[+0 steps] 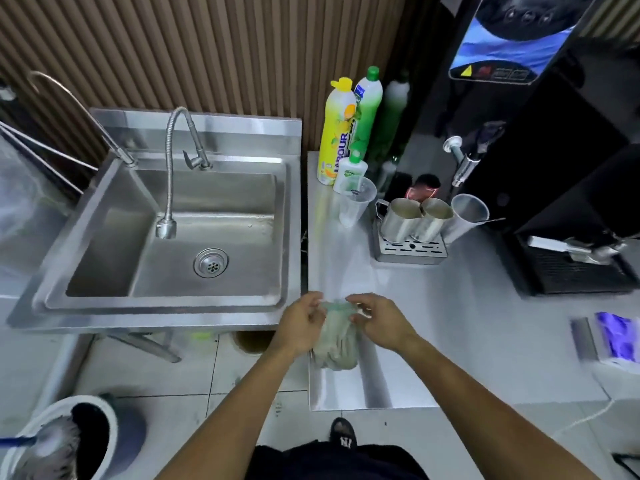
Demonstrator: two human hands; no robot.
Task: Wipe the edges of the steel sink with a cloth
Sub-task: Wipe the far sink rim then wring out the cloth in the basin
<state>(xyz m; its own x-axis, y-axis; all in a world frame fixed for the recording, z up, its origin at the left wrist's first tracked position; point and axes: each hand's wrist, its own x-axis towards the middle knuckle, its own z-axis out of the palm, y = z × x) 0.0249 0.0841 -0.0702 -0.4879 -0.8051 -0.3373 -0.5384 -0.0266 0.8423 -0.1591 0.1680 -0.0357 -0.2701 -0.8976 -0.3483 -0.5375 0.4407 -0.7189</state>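
Low left of the frame: bucket (pixel 74 441) with a mop head inside. Just below centre: left hand (pixel 300 323) and right hand (pixel 379 322) both pinching the top of a crumpled pale cloth (pixel 337 337), fingers curled round its folds, above the near edge of a steel counter (pixel 433 323). Left of the hands, close by but apart from the cloth: steel sink (pixel 166 317), bent tap (pixel 169 174) hanging over the basin. Farther right: metal cups (pixel 415 218), then soap bottles (pixel 341 133) against the wall.

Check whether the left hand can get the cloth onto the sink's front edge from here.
Probably yes: the left hand holds the cloth beside the sink, whose front edge looks bare.
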